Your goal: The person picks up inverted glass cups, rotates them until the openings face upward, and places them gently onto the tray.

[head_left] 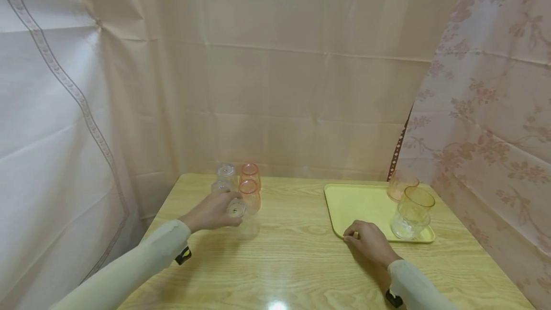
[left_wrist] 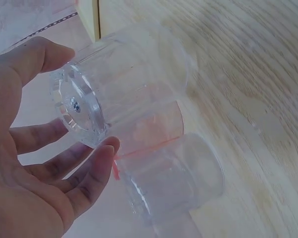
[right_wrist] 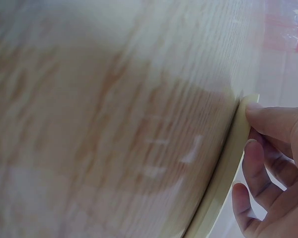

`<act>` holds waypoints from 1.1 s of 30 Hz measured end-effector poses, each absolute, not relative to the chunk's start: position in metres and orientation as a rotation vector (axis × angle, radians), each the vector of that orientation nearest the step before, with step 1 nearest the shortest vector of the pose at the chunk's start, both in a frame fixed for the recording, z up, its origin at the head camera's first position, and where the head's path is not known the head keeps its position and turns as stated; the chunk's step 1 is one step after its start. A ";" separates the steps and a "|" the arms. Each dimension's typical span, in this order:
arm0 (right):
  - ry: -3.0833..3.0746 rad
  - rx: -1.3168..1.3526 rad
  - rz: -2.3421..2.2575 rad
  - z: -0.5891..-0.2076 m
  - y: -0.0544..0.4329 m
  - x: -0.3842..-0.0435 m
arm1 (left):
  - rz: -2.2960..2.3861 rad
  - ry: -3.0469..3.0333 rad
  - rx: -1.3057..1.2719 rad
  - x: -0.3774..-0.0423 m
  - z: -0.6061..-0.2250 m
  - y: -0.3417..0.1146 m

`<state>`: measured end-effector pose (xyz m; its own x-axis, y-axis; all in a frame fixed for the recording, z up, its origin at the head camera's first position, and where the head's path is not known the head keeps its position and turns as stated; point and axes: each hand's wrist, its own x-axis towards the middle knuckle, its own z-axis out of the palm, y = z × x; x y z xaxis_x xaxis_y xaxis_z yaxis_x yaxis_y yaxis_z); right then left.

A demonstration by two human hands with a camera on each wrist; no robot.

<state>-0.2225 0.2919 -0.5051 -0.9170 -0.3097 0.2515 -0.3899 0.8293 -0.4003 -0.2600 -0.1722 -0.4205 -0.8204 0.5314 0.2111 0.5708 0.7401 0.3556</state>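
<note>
My left hand holds an upside-down clear glass near its base, thumb on one side and fingers on the other. In the left wrist view, the ribbed base of this glass faces the palm. Just beyond it stand two upturned pink glasses and two upturned clear glasses, one partly behind the hand. My right hand pinches the near left corner of a yellow tray. The right wrist view shows the thumb at the tray's rim, the other fingers curled beside it.
On the tray's right side, an amber glass sits on top of a clear glass. Behind them is a pale orange glass. The wooden table is bordered by curtains at the back and sides.
</note>
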 end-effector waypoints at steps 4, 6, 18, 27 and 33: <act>-2.826 0.552 0.669 -0.506 0.292 -0.223 | -0.658 -2.812 -0.928 -0.259 -0.420 -0.167; -2.821 0.554 0.665 -0.506 0.292 -0.223 | -0.672 -2.804 -0.929 -0.259 -0.420 -0.164; -2.842 0.531 0.659 -0.507 0.292 -0.224 | -0.742 -2.806 -0.895 -0.258 -0.424 -0.146; -2.864 0.521 0.662 -0.505 0.292 -0.223 | -0.817 -2.766 -0.943 -0.259 -0.427 -0.134; -2.857 0.536 0.652 -0.504 0.291 -0.221 | -0.853 -2.737 -0.972 -0.257 -0.428 -0.125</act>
